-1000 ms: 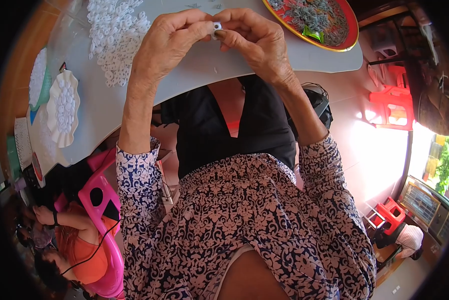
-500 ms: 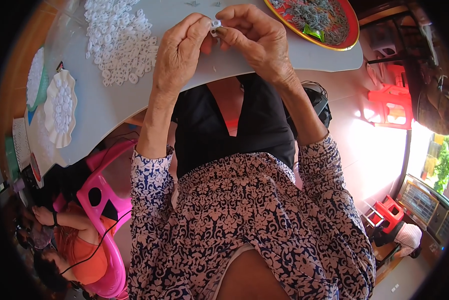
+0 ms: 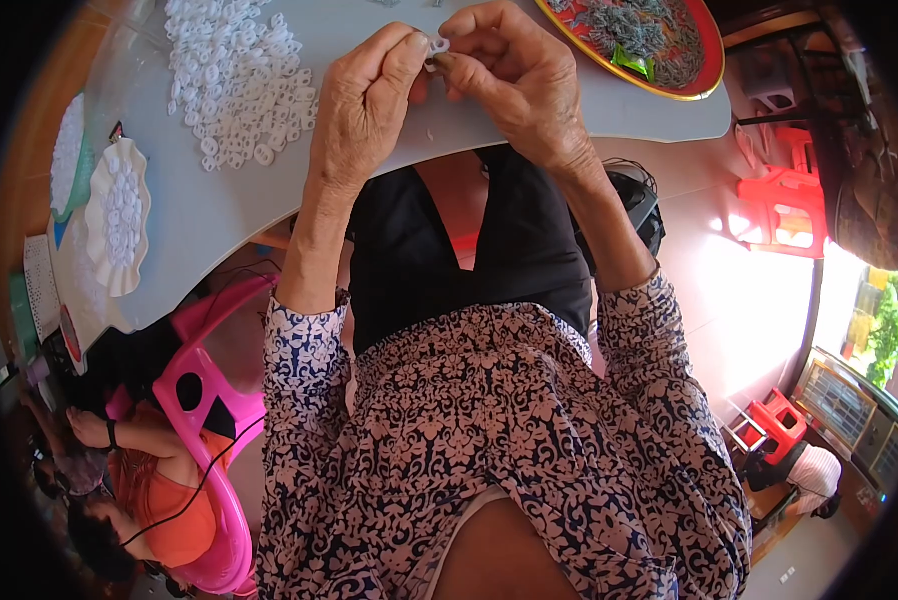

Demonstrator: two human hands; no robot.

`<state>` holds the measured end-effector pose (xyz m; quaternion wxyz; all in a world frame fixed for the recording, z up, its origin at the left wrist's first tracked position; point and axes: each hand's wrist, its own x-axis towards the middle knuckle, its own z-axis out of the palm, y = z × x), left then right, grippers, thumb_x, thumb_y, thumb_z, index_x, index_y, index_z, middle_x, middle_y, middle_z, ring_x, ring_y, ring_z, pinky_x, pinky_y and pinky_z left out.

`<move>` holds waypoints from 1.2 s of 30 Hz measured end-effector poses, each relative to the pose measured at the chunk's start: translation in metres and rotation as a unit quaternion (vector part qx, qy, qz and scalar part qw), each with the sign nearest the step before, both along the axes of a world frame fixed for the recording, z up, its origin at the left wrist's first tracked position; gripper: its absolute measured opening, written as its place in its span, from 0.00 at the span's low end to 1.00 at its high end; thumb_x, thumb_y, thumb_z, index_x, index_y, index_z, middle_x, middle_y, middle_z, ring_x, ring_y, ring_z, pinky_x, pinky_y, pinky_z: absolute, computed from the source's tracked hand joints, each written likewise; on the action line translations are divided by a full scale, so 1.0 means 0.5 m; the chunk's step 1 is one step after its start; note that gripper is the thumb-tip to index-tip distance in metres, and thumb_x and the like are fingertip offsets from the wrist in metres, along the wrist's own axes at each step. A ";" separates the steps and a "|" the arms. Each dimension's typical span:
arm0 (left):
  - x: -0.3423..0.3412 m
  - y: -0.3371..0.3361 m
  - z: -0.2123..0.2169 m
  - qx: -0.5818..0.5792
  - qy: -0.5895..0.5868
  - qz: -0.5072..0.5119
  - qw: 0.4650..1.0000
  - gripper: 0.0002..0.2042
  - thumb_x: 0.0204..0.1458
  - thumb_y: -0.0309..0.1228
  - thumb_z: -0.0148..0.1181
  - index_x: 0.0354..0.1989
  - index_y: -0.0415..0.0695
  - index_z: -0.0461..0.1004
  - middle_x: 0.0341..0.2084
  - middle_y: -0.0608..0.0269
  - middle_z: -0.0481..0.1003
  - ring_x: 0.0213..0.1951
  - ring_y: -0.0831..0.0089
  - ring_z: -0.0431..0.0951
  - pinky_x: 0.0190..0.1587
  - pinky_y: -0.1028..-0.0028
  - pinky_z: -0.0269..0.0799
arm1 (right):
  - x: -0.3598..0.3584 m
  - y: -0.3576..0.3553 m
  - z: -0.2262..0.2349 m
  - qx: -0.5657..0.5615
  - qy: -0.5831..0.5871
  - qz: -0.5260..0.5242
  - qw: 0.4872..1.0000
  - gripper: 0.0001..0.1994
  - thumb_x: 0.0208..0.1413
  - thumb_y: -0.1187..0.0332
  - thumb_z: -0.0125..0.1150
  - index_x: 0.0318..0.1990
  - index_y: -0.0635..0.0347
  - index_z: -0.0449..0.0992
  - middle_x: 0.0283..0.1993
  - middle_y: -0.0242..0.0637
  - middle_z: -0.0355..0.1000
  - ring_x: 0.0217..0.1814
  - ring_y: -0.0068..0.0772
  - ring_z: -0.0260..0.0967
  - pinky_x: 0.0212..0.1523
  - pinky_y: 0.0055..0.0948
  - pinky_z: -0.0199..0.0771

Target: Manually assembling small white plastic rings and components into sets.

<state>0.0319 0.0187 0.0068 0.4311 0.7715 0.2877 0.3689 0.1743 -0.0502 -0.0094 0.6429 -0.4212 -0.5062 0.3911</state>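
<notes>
Above the near edge of the grey table, my left hand (image 3: 371, 100) and my right hand (image 3: 514, 85) meet fingertip to fingertip. Both pinch one small white plastic piece with round holes (image 3: 437, 47), partly covered by my thumbs. Left of my left hand lies a wide pile of similar small white plastic pieces (image 3: 234, 85). To the right of my right hand, a red tray with a gold rim (image 3: 721, 62) holds many small grey metal-looking pieces (image 3: 634, 30) and a green wrapper (image 3: 633, 63).
A scalloped white dish (image 3: 104, 225) of white pieces stands at the table's left, beside a green basket (image 3: 79, 190). A pink chair (image 3: 194, 390) with a seated person (image 3: 164, 490) is at lower left. Red stools (image 3: 784, 205) stand on the floor at right.
The white piece has turned between my fingertips and more of it is covered. Both hands have shifted only slightly.
</notes>
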 end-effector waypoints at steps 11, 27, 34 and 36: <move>0.003 0.011 -0.014 0.019 0.003 -0.007 1.000 0.13 0.60 0.37 0.47 0.30 0.39 0.70 0.14 0.67 0.64 0.20 0.79 0.61 0.23 0.75 0.59 | 0.000 0.000 -0.001 0.002 0.002 -0.016 1.000 0.09 0.55 0.79 0.55 0.43 0.67 0.66 0.33 0.34 0.72 0.31 0.18 0.70 0.36 0.18 0.71; -0.007 0.013 -0.009 -0.031 0.024 -0.035 0.999 0.17 0.60 0.42 0.46 0.34 0.37 0.70 0.18 0.63 0.69 0.21 0.76 0.68 0.26 0.76 0.65 | -0.005 -0.004 0.007 0.005 -0.134 -0.048 0.990 0.14 0.48 0.73 0.66 0.42 0.66 0.71 0.30 0.33 0.73 0.34 0.20 0.74 0.35 0.19 0.75; -0.014 0.014 -0.016 -0.025 0.029 -0.061 0.997 0.17 0.60 0.41 0.45 0.34 0.38 0.70 0.19 0.61 0.70 0.21 0.74 0.68 0.27 0.74 0.66 | -0.010 -0.006 0.012 0.020 -0.183 -0.068 0.980 0.11 0.48 0.72 0.66 0.37 0.64 0.72 0.27 0.33 0.72 0.29 0.19 0.71 0.32 0.20 0.74; -0.011 0.012 -0.016 -0.023 0.019 -0.058 0.998 0.16 0.60 0.41 0.45 0.34 0.38 0.70 0.19 0.61 0.70 0.22 0.74 0.69 0.27 0.74 0.66 | -0.005 -0.001 -0.006 0.016 -0.179 -0.066 0.981 0.11 0.48 0.72 0.66 0.37 0.64 0.72 0.27 0.33 0.73 0.29 0.20 0.72 0.32 0.20 0.74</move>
